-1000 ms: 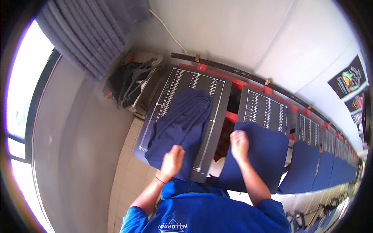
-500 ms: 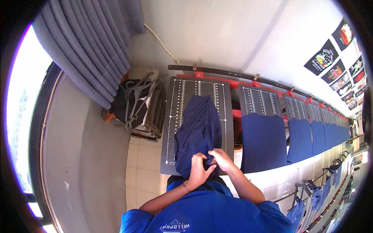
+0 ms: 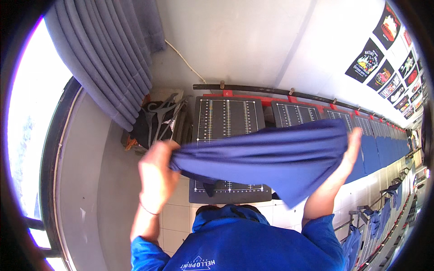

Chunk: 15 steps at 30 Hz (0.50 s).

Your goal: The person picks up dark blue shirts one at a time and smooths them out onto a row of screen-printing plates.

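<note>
Two hands, well apart, navy cloth (image 3: 257,156) stretched between them. Left hand (image 3: 157,174) clamped on its bunched end; right hand (image 3: 347,157) against the far end, can't tell if gripping. Cloth is across the middle of the nearest board (image 3: 221,113), one corner hanging low. More navy cloths (image 3: 371,151) on boards off right.

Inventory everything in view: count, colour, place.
Held cloth: 1, navy, centre.
Ruled boards: several, dark grey, receding right.
Draped cloths: several, blue, farther boards.
Rail: 1, black, behind boards.
Frame: 1, red, behind boards.
Curtain: 1, grey, upper left.
Window: 1, white, far left.
Strapped bag: 1, black, beside curtain.
Posters: several, mostly black, upper right.
Hanging cloths: several, blue, lower right.
Floor tiles: several, cream, below boards.
Shirt: 1, blue, bottom centre.
Left hand: 1, bare, cloth's left end.
Right hand: 1, bare, cloth's right end.
</note>
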### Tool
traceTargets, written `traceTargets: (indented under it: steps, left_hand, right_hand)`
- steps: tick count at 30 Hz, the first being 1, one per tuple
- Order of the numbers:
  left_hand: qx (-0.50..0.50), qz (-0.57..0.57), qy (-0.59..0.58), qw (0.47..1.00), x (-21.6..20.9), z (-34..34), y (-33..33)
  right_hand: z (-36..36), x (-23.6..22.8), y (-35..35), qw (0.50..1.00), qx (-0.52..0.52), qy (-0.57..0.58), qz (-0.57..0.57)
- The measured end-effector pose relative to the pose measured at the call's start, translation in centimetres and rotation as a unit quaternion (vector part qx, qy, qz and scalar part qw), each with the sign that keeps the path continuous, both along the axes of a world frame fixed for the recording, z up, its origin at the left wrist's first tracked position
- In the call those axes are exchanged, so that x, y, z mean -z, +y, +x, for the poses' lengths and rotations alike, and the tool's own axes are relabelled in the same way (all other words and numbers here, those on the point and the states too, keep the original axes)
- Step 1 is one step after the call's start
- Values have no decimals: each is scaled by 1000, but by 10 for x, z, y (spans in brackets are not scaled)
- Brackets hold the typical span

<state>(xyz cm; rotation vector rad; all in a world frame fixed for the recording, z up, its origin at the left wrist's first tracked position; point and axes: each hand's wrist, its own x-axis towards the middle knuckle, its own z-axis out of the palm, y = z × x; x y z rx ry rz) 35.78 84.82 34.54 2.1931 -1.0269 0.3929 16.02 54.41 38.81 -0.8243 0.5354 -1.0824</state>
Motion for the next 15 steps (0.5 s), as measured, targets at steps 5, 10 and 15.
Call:
traceTargets:
  steps: [5,10,15]
  left_hand:
    - [-76,-2,-173,982,-74,72,-10]
    - [-171,106,-175,964,-62,161,-64]
    - [-175,47,-235,955,-96,175,-85]
  right_hand:
    - [36,-47,-66,970,5,154,-187]
    - [118,10,-187,959,-212,163,-92]
    - [126,-29,-192,974,-100,116,-168]
